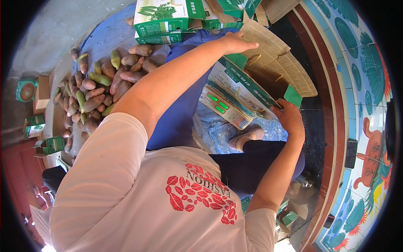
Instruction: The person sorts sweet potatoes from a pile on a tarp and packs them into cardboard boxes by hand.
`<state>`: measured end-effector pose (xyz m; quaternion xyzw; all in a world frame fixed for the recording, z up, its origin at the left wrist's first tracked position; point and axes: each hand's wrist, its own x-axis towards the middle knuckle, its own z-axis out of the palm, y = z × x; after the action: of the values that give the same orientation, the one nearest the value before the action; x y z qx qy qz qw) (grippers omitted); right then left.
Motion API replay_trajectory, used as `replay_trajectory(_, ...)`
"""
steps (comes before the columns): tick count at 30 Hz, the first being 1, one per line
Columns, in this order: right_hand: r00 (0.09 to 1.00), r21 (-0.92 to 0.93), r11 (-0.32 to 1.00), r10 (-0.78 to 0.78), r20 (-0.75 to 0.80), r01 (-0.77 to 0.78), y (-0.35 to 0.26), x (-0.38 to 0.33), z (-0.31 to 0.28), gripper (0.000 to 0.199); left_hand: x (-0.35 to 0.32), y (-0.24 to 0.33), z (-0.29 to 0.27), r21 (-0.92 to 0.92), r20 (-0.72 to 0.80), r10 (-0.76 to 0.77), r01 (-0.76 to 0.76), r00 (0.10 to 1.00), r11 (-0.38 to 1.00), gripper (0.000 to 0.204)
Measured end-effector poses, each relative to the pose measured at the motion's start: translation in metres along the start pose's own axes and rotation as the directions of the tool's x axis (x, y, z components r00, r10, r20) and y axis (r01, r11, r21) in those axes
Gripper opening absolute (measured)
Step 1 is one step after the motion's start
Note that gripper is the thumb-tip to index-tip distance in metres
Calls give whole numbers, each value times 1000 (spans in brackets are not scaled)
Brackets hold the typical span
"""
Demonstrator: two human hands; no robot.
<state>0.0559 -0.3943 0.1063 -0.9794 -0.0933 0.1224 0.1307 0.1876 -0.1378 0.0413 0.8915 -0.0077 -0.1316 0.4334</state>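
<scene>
A green-and-white cardboard box (243, 84) stands open and tilted in front of me, its brown inner flap (279, 56) spread outward. My left hand (237, 43) is at the box's far end, thumb and forefinger stretched apart against the flap; its other fingers are partly hidden. My right hand (289, 117) is closed on the near right edge of the box, beside a small green flap (292, 96). Right below the box sits a digital scale (226, 107) with lit green displays. Whether the box rests on the scale's plate cannot be made out.
Elongated brown and green produce (100, 84) lies heaped on the left on a blue sheet (105, 35). More green-and-white boxes (161, 21) are stacked at the back. A painted tile wall (352, 84) with a phone (351, 153) on its ledge borders the right side.
</scene>
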Motion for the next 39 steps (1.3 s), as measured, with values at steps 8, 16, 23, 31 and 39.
replay_trajectory(8,1000,-6,1000,23,11,-23,0,-1,-1,26,0,0,2,-27,22,2,-1,1000,1000,106)
replay_trajectory(16,1000,2,1000,12,15,-12,-4,1,1,26,-2,-3,-2,-23,21,-8,8,1000,1000,106)
replay_trajectory(23,1000,-9,1000,18,5,-18,-5,2,-1,26,-1,2,-2,65,-116,-45,53,992,997,99)
replay_trajectory(31,999,-70,997,30,32,-28,8,10,14,27,-9,-4,-11,38,-126,84,-79,988,996,78)
replay_trajectory(39,997,-78,996,45,62,-40,7,7,11,27,-7,-3,-10,149,-220,260,-231,940,962,59)
